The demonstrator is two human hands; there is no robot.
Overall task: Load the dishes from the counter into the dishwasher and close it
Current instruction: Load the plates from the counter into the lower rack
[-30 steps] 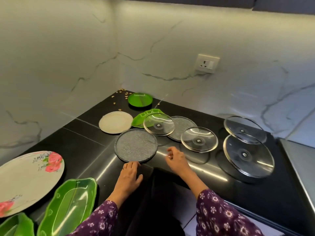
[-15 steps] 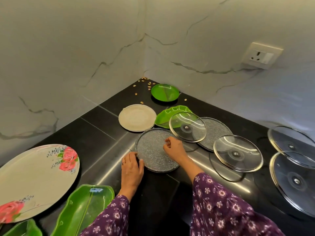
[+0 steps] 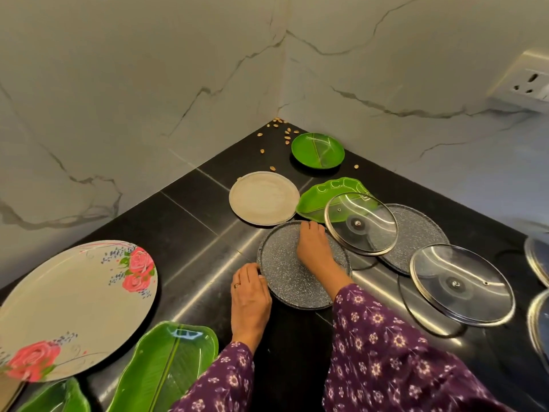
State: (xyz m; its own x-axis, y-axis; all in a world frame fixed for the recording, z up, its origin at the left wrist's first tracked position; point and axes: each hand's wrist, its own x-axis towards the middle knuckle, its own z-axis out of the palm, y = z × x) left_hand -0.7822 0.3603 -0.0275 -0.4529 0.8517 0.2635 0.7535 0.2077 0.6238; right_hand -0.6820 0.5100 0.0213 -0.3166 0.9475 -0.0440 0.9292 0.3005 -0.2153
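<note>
A grey speckled plate (image 3: 285,275) lies flat on the black counter (image 3: 193,233) in front of me. My right hand (image 3: 315,248) lies across it, with the fingers curled over its far rim. My left hand (image 3: 251,295) rests on the counter, its fingertips touching the plate's left rim. A glass lid (image 3: 361,223) leans over a second grey plate (image 3: 416,230) and a green leaf dish (image 3: 318,200). Another glass lid (image 3: 462,283) lies to the right. The dishwasher is out of view.
A beige plate (image 3: 263,198) and a round green plate (image 3: 318,150) sit toward the corner, among scattered nut shells (image 3: 282,129). A large floral plate (image 3: 68,307) and a green leaf tray (image 3: 166,361) lie at the left front. More lids (image 3: 539,260) show at the right edge.
My right hand has moved forward across the grey plate to its far rim. My left hand has shifted up to the plate's left rim. My view has turned left and closer.
</note>
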